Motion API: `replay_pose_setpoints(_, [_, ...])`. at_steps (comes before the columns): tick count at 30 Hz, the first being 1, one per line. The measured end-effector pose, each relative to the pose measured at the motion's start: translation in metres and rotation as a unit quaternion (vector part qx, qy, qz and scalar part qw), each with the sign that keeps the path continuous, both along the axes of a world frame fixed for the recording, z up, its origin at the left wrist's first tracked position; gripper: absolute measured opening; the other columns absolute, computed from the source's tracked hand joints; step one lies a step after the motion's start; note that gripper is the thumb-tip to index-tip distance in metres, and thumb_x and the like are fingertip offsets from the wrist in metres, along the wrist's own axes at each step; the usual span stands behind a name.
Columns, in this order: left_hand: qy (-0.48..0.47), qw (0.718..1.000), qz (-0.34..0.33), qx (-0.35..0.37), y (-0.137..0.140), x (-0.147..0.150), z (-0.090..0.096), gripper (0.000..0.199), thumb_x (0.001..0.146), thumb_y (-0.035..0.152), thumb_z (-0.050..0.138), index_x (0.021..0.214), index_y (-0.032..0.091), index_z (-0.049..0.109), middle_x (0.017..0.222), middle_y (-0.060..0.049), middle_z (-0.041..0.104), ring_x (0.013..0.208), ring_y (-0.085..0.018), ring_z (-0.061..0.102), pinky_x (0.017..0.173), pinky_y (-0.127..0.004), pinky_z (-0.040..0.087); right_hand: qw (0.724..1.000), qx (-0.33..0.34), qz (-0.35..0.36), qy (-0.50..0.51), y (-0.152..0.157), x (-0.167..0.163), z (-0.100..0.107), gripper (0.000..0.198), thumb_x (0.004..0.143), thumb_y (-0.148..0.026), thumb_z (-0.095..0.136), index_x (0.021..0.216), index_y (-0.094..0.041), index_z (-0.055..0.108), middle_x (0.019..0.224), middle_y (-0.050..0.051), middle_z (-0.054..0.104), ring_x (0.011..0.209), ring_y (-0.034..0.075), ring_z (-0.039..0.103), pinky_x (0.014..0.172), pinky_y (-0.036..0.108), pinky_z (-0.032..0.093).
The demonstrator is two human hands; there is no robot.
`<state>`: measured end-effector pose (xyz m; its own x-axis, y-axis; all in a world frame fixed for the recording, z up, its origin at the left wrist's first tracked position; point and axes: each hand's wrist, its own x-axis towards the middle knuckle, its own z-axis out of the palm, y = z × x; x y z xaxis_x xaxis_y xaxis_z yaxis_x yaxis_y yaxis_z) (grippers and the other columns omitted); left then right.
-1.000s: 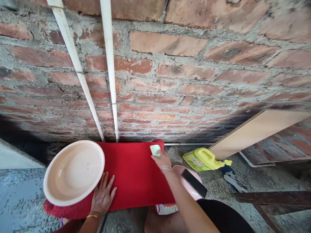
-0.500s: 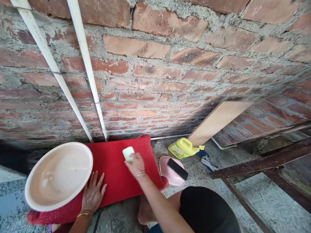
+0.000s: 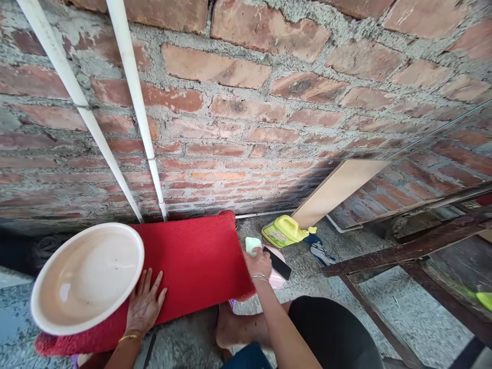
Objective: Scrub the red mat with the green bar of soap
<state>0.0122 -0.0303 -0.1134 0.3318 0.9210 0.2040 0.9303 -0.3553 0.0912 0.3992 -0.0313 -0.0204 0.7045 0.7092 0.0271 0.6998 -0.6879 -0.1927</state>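
Brick wall (image 3: pixel 238 110): it stood behind all the things.
Red cloth (image 3: pixel 196 261): it lay flat, its right edge near the right wrist.
Basin (image 3: pixel 90 279): pale, it rested on the left end of the cloth.
Yellow jug (image 3: pixel 283 231): it was on the floor, beyond the right hand.
Left hand (image 3: pixel 144 302): the palm was down on the cloth, with fingers spread, just beside the basin.
Right hand (image 3: pixel 258 264): the arm was stretched forward, and the grip was closed with bent fingers around the near end of the block.
Phone (image 3: pixel 277 263): black, it lay just right of this hand.
Pale green block (image 3: pixel 252 244): it stuck out ahead of the fingertips, past the cloth's right edge.
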Motion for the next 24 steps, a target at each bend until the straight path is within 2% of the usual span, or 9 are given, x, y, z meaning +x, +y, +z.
replay_pose_setpoints(2, [0.001,1.0,0.0,0.001,0.0,0.0,0.001,0.052,0.088,0.043,0.043,0.133,0.022,0.06,0.143,-0.017,0.051,0.135,-0.033,0.043,0.108,-0.052,0.033,0.995,0.032,0.086,0.025,0.005,-0.042,-0.007,0.029,0.079,-0.039,0.066,0.099,-0.019,0.066,0.093,0.009,0.058,0.09,0.024,0.055,0.082,0.035,0.041])
replay_pose_setpoints(4, [0.002,1.0,0.0,0.002,0.0,-0.001,0.002,0.052,0.088,0.043,0.044,0.133,0.021,0.06,0.143,-0.017,0.051,0.135,-0.033,0.043,0.109,-0.053,0.033,0.97,0.053,0.226,0.076,0.011,-0.104,-0.019,0.028,0.077,-0.039,0.068,0.1,-0.023,0.066,0.101,0.006,0.058,0.093,0.022,0.054,0.085,0.033,0.041])
replay_pose_setpoints(6, [0.0,1.0,-0.001,0.001,0.001,-0.001,0.002,0.052,0.088,0.044,0.044,0.133,0.022,0.06,0.143,-0.016,0.051,0.135,-0.033,0.043,0.109,-0.053,0.031,0.935,0.015,0.338,0.108,0.014,-0.158,-0.03,0.029,0.074,-0.041,0.07,0.1,-0.027,0.066,0.105,0.005,0.057,0.096,0.022,0.053,0.088,0.034,0.04])
replay_pose_setpoints(8, [-0.003,1.0,-0.001,-0.001,0.001,-0.001,0.001,0.053,0.088,0.045,0.044,0.133,0.023,0.06,0.143,-0.016,0.052,0.136,-0.032,0.042,0.11,-0.053,0.031,0.911,-0.026,0.394,0.121,0.013,-0.185,-0.038,0.031,0.074,-0.042,0.07,0.101,-0.028,0.066,0.107,0.005,0.056,0.098,0.022,0.052,0.089,0.036,0.04])
replay_pose_setpoints(10, [-0.004,1.0,0.002,-0.003,0.001,-0.001,0.001,0.053,0.088,0.045,0.044,0.133,0.023,0.06,0.143,-0.015,0.052,0.136,-0.032,0.042,0.109,-0.053,0.032,0.915,-0.042,0.381,0.123,0.008,-0.173,-0.041,0.031,0.074,-0.041,0.069,0.101,-0.028,0.066,0.107,0.005,0.056,0.097,0.022,0.053,0.089,0.037,0.04])
replay_pose_setpoints(12, [-0.004,1.0,0.005,-0.006,0.001,-0.001,0.0,0.053,0.088,0.044,0.042,0.133,0.023,0.06,0.143,-0.015,0.052,0.136,-0.032,0.042,0.109,-0.053,0.032,0.941,-0.031,0.315,0.12,-0.001,-0.131,-0.039,0.027,0.073,-0.037,0.068,0.099,-0.027,0.066,0.103,0.005,0.057,0.095,0.022,0.054,0.088,0.036,0.041])
replay_pose_setpoints(17, [-0.029,0.999,0.005,-0.015,0.0,0.0,-0.001,0.054,0.09,0.043,0.039,0.133,0.021,0.06,0.144,-0.017,0.051,0.136,-0.033,0.041,0.108,-0.054,0.032,0.993,0.026,0.044,0.104,-0.025,-0.006,-0.033,0.022,0.07,-0.036,0.067,0.088,-0.024,0.064,0.091,0.004,0.056,0.087,0.023,0.058,0.082,0.035,0.043])
replay_pose_setpoints(19, [-0.042,0.999,0.004,-0.016,0.0,0.0,-0.002,0.054,0.09,0.043,0.038,0.133,0.02,0.06,0.144,-0.018,0.05,0.136,-0.034,0.041,0.109,-0.055,0.031,0.993,0.047,-0.034,0.099,-0.028,0.013,-0.036,0.025,0.071,-0.041,0.066,0.089,-0.024,0.063,0.088,0.004,0.056,0.084,0.024,0.059,0.079,0.035,0.044])
replay_pose_setpoints(24, [-0.035,0.999,0.003,-0.008,0.0,-0.001,-0.001,0.053,0.09,0.044,0.038,0.132,0.02,0.061,0.143,-0.017,0.051,0.136,-0.034,0.042,0.108,-0.055,0.032,0.979,0.065,-0.038,0.19,-0.019,0.02,-0.04,0.028,0.067,-0.042,0.066,0.088,-0.024,0.063,0.081,0.001,0.057,0.078,0.022,0.06,0.075,0.032,0.045])
